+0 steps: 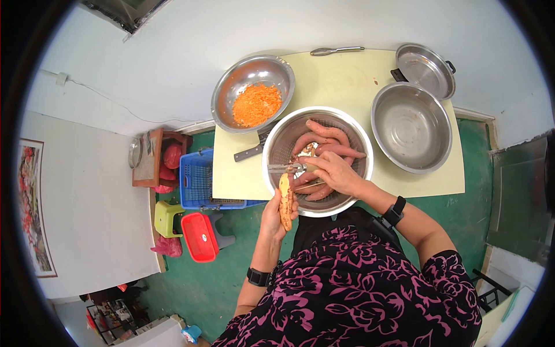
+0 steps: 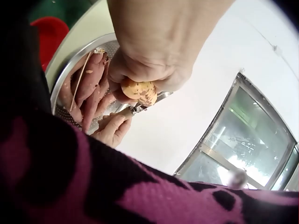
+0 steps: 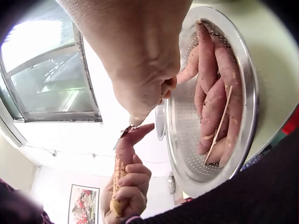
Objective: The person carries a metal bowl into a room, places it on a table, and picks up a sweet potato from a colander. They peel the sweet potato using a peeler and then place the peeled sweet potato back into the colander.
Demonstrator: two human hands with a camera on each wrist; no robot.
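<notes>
A partly peeled sweet potato (image 1: 285,202) is gripped in my left hand (image 1: 273,217) at the near left rim of a perforated steel basin (image 1: 366,156). My right hand (image 1: 337,172) holds a peeler by its handle (image 1: 310,168), the metal end lying over the sweet potato's upper part. In the right wrist view the peeler's metal head (image 3: 125,131) meets the reddish skin near the top, while the lower part of the sweet potato (image 3: 119,172) shows yellow flesh. Several unpeeled sweet potatoes (image 3: 217,102) and a thin stick (image 3: 219,122) lie in the basin.
A bowl of orange shreds (image 1: 256,105) stands back left, with a knife (image 1: 248,152) beside the basin. On the right are a steel bowl (image 1: 411,127) and a lidded or shallow pan (image 1: 425,69). A whisk-like tool (image 1: 337,51) lies at the table's back edge. Blue crate (image 1: 196,179) at left.
</notes>
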